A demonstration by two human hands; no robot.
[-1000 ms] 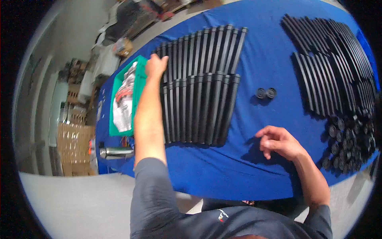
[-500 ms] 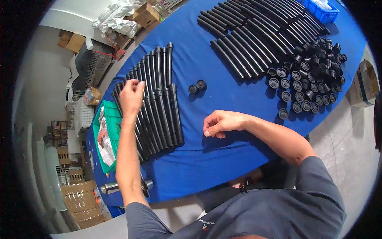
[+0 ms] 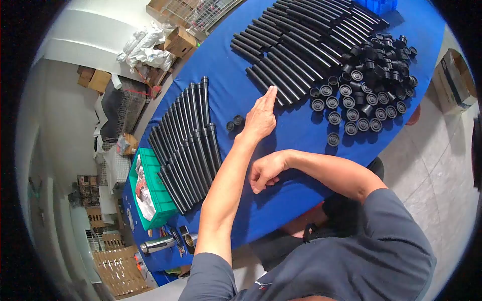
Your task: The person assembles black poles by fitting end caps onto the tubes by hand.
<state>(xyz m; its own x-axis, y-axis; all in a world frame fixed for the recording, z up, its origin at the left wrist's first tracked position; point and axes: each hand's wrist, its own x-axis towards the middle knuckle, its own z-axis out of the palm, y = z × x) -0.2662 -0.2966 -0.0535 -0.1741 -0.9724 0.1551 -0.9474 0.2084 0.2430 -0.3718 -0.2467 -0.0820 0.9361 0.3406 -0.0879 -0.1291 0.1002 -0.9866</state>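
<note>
My left hand (image 3: 260, 116) reaches over the blue cloth, its fingers extended toward the near end of the uncapped black tubes (image 3: 296, 65). Nothing shows in it. Below it, my right hand (image 3: 268, 170) hovers over the cloth with fingers curled; whether they hold anything is hidden. On the left lie two rows of black tubes with caps on their far ends (image 3: 188, 150). Two loose black caps (image 3: 234, 122) sit between those tubes and my left hand. A large heap of black caps (image 3: 366, 90) lies at the right.
A green bin (image 3: 163, 200) with wrapped items stands at the left edge of the blue table (image 3: 281, 210). Beside it lies a metal cylinder (image 3: 158, 245). A blue crate (image 3: 379, 5) is at the far right, and a cardboard box (image 3: 454, 78) stands on the floor.
My left hand has moved right, from the capped tubes to the uncapped ones, and its fingers have straightened. My right hand is slightly lower in view. The camera view has shifted.
</note>
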